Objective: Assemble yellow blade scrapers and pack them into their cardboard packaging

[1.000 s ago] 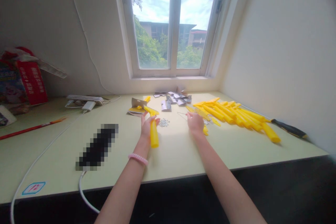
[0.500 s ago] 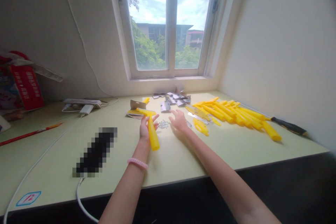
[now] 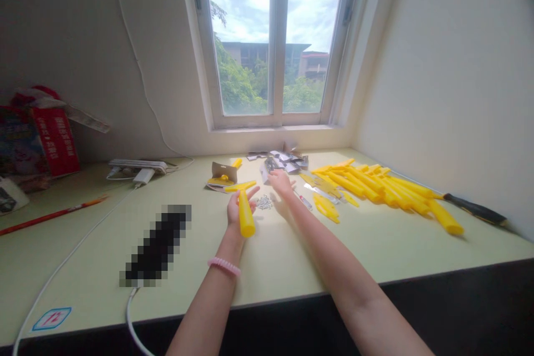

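Observation:
My left hand holds a yellow T-shaped tool, its thick handle pointing toward me and its flat head away. Just right of that hand lies a small heap of metal screws on the pale green table. My right hand reaches to the near edge of a pile of silvery packets and touches a packet at its left front; the fingertips are too small to read clearly. Yellow handles lie in a row at the right, with flat yellow pieces beside them.
An open brown box stands behind my left hand. A black-handled tool lies at the far right. Toward the left are a pixelated dark object with a white cable, a power strip and a red stick.
My right hand has moved forward from beside the screws to the silvery packets. The yellow tool in my left hand has turned slightly, and the view has shifted a little.

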`<state>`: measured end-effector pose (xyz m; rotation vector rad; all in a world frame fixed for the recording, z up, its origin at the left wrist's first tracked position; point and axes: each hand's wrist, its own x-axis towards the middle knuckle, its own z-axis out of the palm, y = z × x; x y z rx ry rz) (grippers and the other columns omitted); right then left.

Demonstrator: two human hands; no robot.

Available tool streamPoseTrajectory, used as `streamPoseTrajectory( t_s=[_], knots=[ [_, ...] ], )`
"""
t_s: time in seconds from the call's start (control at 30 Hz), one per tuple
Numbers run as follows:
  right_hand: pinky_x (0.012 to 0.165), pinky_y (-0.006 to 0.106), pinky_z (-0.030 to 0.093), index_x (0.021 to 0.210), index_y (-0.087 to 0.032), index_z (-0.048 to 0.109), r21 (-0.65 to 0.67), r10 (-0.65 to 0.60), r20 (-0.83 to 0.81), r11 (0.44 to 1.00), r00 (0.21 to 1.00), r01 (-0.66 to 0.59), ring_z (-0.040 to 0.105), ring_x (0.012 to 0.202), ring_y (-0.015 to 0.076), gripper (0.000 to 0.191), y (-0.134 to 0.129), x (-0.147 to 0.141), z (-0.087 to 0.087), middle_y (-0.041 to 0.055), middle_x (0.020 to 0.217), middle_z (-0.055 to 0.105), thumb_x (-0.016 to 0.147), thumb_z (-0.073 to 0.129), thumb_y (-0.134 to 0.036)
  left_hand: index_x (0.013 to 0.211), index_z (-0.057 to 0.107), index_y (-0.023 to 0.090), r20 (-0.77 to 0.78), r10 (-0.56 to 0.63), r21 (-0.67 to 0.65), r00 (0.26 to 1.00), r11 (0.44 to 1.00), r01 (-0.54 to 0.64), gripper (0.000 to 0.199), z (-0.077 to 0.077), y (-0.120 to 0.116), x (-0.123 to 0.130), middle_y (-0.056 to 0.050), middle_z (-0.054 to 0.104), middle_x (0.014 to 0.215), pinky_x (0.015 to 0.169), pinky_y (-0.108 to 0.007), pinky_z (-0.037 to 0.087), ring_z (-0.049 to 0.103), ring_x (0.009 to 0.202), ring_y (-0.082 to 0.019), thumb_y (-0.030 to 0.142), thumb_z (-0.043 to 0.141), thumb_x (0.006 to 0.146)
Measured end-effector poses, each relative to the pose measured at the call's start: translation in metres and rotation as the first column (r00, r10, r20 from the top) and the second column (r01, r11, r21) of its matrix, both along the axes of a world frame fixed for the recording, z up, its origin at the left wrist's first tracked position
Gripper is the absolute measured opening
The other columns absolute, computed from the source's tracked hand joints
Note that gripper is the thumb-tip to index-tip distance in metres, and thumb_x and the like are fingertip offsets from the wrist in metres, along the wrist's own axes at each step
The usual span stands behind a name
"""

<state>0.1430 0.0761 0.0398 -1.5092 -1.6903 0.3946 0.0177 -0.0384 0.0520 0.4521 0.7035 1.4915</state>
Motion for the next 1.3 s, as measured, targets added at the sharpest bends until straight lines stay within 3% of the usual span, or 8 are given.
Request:
streamPoseTrajectory(
  t_s=[0.1,0.23,0.4,0.5,0.77,0.9,1.07,1.3],
  knots=[
    [0.091,0.039,0.038,0.095,-0.015,0.064,0.072,0.013,-0.203,0.997,0.979,0.002,0.053,0.103,0.0209,0.032,-0.004,0.013,0.011,0.0099,0.112,0.059,0.07,0.049,-0.028,0.102,0.051,0.011,0.014,0.005,0.013,1.0,1.0,-0.006,0.029,-0.001,0.001,0.001,-0.013,0.065,0.096,0.036,-0.015,0.034,0.039,0.039,-0.004,0.028,0.038,0.083],
    [0.078,0.037,0.046,0.099,-0.015,0.063,0.143,0.127,-0.664,0.989,0.737,-0.041,0.058,0.09,0.0229,0.044,-0.021,0.038,0.023,0.0093,0.101,0.064,0.057,0.063,-0.027,0.1,0.054,0.011,0.029,0.02,0.069,0.999,0.997,-0.022,0.029,-0.004,0.002,0.0,-0.012,0.065,0.098,0.034,-0.015,0.032,0.039,0.041,-0.004,0.031,0.038,0.085],
    [0.074,0.035,0.049,0.1,-0.021,0.058,0.209,0.351,-0.759,0.929,0.549,-0.305,0.058,0.084,0.0178,0.051,-0.05,0.068,0.03,0.0052,0.104,0.058,0.051,0.072,-0.021,0.108,0.056,0.016,-0.048,0.067,0.151,0.997,0.987,-0.059,0.037,-0.009,0.004,0.0,-0.008,0.065,0.098,0.043,-0.018,0.038,0.043,0.045,-0.005,0.039,0.04,0.084],
    [0.077,0.036,0.049,0.1,-0.024,0.056,0.199,0.435,-0.764,0.861,0.475,-0.469,0.06,0.082,0.0162,0.045,-0.064,0.081,0.031,0.0033,0.1,0.059,0.058,0.072,-0.025,0.111,0.054,0.018,-0.06,0.137,0.173,0.989,0.977,-0.124,0.038,-0.01,0.005,0.001,-0.008,0.062,0.108,0.055,-0.021,0.044,0.056,0.064,-0.01,0.041,0.041,0.084],
    [0.051,0.023,0.044,0.091,-0.016,0.059,-0.002,0.538,-0.673,0.685,0.507,-0.729,0.055,0.059,0.0122,0.035,-0.081,0.113,0.033,0.0038,0.074,0.061,0.067,0.066,-0.039,0.101,0.055,0.021,0.152,0.205,0.184,0.967,0.955,-0.232,0.027,-0.01,0.009,-0.007,-0.008,0.061,0.111,0.073,-0.021,0.046,0.057,0.094,-0.012,0.036,0.039,0.087],
    [0.062,0.028,0.048,0.096,-0.017,0.059,-0.004,0.595,-0.672,0.593,0.441,-0.805,0.058,0.071,0.0151,0.038,-0.086,0.108,0.033,0.006,0.086,0.063,0.065,0.068,-0.037,0.098,0.053,0.02,0.088,0.19,0.169,0.978,0.965,-0.203,0.022,-0.011,0.007,-0.003,-0.008,0.059,0.114,0.07,-0.02,0.046,0.058,0.089,-0.011,0.036,0.045,0.084],
    [0.072,0.031,0.048,0.1,-0.017,0.06,0.004,0.594,-0.639,0.638,0.488,-0.77,0.059,0.084,0.0185,0.041,-0.087,0.092,0.03,0.0082,0.096,0.064,0.065,0.068,-0.038,0.095,0.051,0.017,-0.169,0.08,0.26,0.982,0.965,-0.034,0.028,-0.014,0.005,0.009,-0.011,0.063,0.105,0.071,-0.027,0.045,0.06,0.082,-0.014,0.035,0.059,0.075],
    [0.075,0.033,0.048,0.101,-0.017,0.061,0.005,0.577,-0.627,0.674,0.523,-0.739,0.06,0.086,0.0198,0.043,-0.083,0.093,0.027,0.0089,0.097,0.065,0.065,0.068,-0.039,0.088,0.057,0.015,-0.197,0.026,0.297,0.98,0.954,0.034,0.026,-0.012,0.004,0.008,-0.009,0.065,0.094,0.075,-0.028,0.043,0.06,0.082,-0.015,0.031,0.065,0.07]
  ],
)
